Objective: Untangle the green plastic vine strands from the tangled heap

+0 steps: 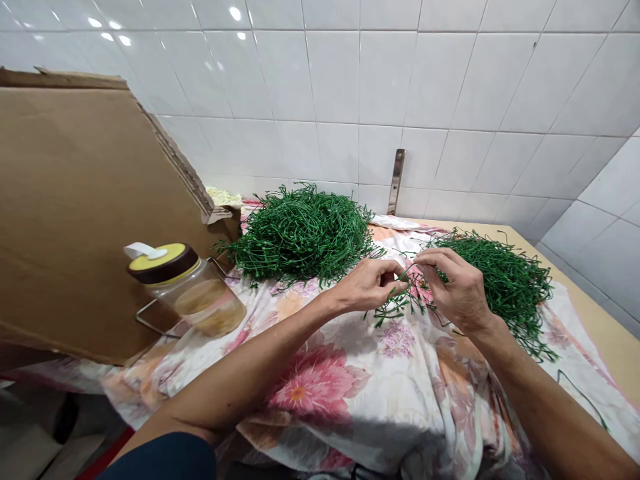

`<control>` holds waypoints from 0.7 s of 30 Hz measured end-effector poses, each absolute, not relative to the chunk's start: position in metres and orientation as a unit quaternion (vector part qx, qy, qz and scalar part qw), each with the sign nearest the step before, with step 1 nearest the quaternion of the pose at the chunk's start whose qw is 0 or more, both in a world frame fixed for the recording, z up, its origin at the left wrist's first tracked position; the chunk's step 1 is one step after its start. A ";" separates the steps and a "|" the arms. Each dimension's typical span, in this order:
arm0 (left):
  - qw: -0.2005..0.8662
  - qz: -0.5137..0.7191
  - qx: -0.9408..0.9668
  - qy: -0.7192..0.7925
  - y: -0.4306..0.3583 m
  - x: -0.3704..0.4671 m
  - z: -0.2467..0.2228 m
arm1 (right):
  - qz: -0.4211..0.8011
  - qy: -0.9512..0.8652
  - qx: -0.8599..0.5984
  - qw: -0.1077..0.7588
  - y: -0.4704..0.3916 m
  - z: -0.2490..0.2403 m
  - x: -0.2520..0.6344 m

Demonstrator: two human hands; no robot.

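My left hand (pixel 373 285) is closed in a pinch on a thin green artificial stem (pixel 407 270). My right hand (pixel 456 283) faces it, thumb and fingertips pinched on the same stem at its other end. A few small green sprigs (pixel 393 308) with budded tips hang or lie just below the fingers; which of them are held I cannot tell. Behind my left hand sits a big tangled heap of green stems (pixel 307 230). Another heap of green stems (pixel 510 280) lies right behind my right hand, which partly hides it.
A flowered cloth (pixel 320 380) covers the wooden table (pixel 613 340). To the left stand a yellow-lidded jar (pixel 205 300) with pale liquid and a large cardboard box (pixel 85 213). A white tiled wall (pixel 330 80) with a metal strip (pixel 397 180) closes off the back.
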State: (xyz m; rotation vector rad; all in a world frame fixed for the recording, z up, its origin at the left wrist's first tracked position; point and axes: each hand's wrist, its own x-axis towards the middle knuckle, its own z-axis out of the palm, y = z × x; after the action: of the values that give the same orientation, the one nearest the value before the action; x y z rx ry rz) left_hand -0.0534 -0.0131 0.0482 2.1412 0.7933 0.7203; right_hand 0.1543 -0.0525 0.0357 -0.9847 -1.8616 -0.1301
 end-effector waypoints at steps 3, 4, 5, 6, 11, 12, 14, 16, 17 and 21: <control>0.412 0.287 0.812 0.296 -0.010 -0.052 0.043 | -0.045 -0.770 -0.411 0.485 -0.052 0.036 0.155; 0.429 0.286 0.806 0.292 -0.010 -0.052 0.042 | -0.045 -0.772 -0.410 0.483 -0.052 0.035 0.155; 0.447 0.283 0.799 0.286 -0.009 -0.051 0.040 | -0.043 -0.775 -0.408 0.480 -0.051 0.034 0.155; 0.465 0.280 0.791 0.282 -0.009 -0.050 0.039 | -0.041 -0.779 -0.405 0.476 -0.050 0.033 0.155; 0.524 0.296 0.750 0.273 -0.004 -0.047 0.030 | -0.020 -0.797 -0.405 0.448 -0.043 0.029 0.156; 0.529 0.304 0.744 0.273 -0.002 -0.047 0.028 | -0.016 -0.798 -0.408 0.443 -0.040 0.030 0.157; 0.539 0.317 0.730 0.276 0.002 -0.047 0.024 | -0.014 -0.799 -0.413 0.437 -0.035 0.037 0.158; 0.548 0.334 0.709 0.291 0.006 -0.048 0.022 | -0.020 -0.800 -0.412 0.436 -0.027 0.049 0.160; 0.553 0.344 0.697 0.301 0.007 -0.048 0.022 | -0.026 -0.800 -0.411 0.437 -0.022 0.056 0.161; 0.560 0.364 0.674 0.316 0.010 -0.051 0.022 | -0.046 -0.791 -0.403 0.458 0.001 0.086 0.161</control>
State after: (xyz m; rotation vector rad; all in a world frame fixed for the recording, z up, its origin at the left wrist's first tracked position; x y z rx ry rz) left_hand -0.0505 0.0101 0.0224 1.5889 0.7445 0.8588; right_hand 0.1605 0.0015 0.0861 -0.9920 -1.9486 -0.1142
